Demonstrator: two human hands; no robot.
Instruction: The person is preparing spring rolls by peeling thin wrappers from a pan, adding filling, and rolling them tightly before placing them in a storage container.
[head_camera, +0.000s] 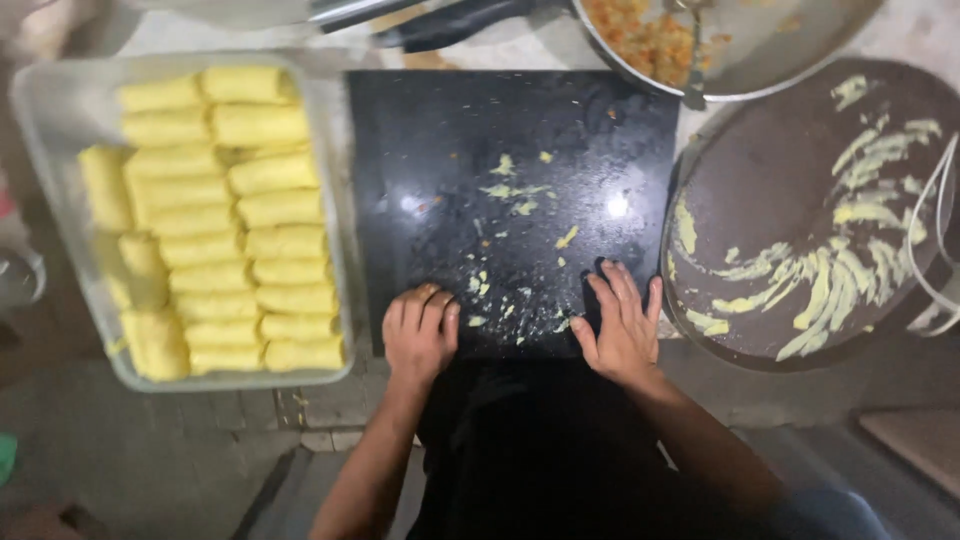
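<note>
1. Your left hand (420, 335) and right hand (625, 325) are bare: no gloves, rings or watch show.
2. Both your forearms are uncovered up to the elbow.
3. A blue sleeve edge (835, 515) shows at your right upper arm.
4. Your lap is covered by dark clothing (540, 450).

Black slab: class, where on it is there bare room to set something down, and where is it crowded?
Black slab: its upper left, beside the tray of rolls, is bare. Crowded: scraps mid-slab; left hand and right hand on the near edge.
</note>
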